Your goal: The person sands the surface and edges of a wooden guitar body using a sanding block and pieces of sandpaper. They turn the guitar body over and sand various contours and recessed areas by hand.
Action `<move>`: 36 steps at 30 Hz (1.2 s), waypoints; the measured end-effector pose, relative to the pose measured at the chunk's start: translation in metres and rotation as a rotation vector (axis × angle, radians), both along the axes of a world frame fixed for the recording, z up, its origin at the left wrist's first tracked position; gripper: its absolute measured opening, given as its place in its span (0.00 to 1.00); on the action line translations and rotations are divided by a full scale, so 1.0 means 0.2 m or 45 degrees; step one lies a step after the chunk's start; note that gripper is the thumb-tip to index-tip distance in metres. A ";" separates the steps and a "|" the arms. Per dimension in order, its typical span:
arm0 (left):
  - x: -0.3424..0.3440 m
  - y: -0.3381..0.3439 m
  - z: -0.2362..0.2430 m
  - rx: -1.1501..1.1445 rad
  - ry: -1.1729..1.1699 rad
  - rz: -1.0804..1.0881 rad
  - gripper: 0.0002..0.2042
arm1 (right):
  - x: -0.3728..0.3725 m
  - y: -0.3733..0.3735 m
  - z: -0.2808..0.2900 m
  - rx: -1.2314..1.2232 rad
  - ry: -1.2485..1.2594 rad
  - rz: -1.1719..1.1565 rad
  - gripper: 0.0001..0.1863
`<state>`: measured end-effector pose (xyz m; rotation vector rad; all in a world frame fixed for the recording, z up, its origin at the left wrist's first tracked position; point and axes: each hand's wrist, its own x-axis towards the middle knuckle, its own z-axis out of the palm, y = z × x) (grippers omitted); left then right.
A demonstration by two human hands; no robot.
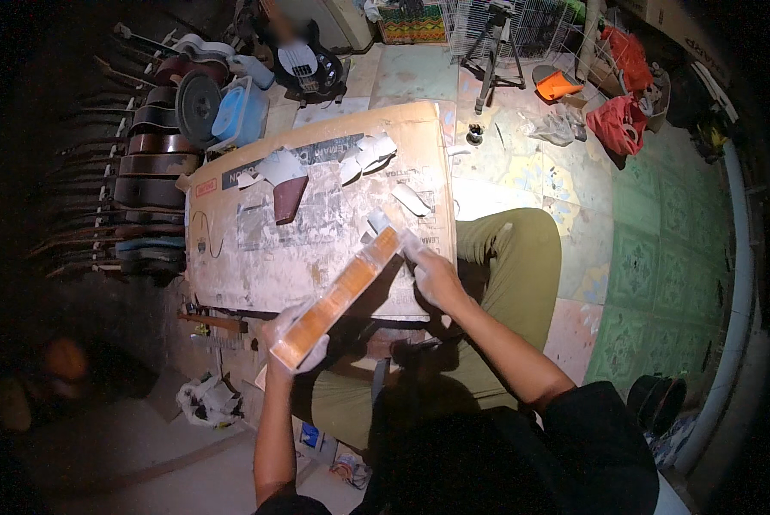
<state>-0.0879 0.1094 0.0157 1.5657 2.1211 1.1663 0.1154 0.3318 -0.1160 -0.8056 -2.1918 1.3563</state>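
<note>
My left hand (302,345) grips the lower end of a long, narrow orange-brown wooden piece (333,300) with pale, dusty edges, held diagonally over a dust-covered cardboard sheet (213,275). My right hand (426,266) is closed at the piece's upper end, beside a greyish bit that I cannot make out clearly. On the cardboard, beyond my hands, lie torn white paper scraps (365,157), a maroon piece (289,199) and a white strip (411,200).
Several guitars (153,167) stand in a row at the left; a black guitar (312,73) is at the back. Blue tubs (230,112), a tripod (492,77), an orange scoop (555,84) and red plastic bags (617,124) sit on the tiled floor around the cardboard.
</note>
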 end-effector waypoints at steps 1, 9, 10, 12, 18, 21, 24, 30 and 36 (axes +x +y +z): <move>-0.01 0.00 0.03 -0.093 0.035 -0.004 0.25 | 0.01 0.02 -0.07 -0.317 -0.202 -0.118 0.30; -0.09 0.10 0.14 -0.150 -0.147 0.176 0.27 | -0.02 0.01 0.10 -0.601 0.309 -0.314 0.27; -0.08 0.15 0.16 -0.128 -0.137 0.189 0.27 | -0.01 0.02 0.14 -1.001 0.426 -0.445 0.27; -0.08 0.21 0.19 -0.062 -0.137 0.104 0.29 | -0.02 0.04 0.35 -1.146 0.450 -0.424 0.26; -0.12 0.32 0.18 -0.063 0.018 0.036 0.30 | -0.15 0.12 0.73 -1.317 0.523 0.063 0.22; -0.08 0.38 0.18 -0.067 0.270 -0.164 0.31 | -0.27 0.17 0.80 -1.232 0.383 0.162 0.21; 0.01 0.44 0.23 -0.005 0.182 -0.169 0.28 | -0.37 0.23 0.77 -1.135 0.294 0.301 0.22; -0.07 0.34 0.26 -0.017 0.052 -0.064 0.30 | -0.36 0.29 0.81 -0.903 0.332 0.087 0.20; -0.12 0.34 0.17 0.075 0.140 0.044 0.32 | -0.33 0.45 -0.18 0.033 -0.042 -0.453 0.11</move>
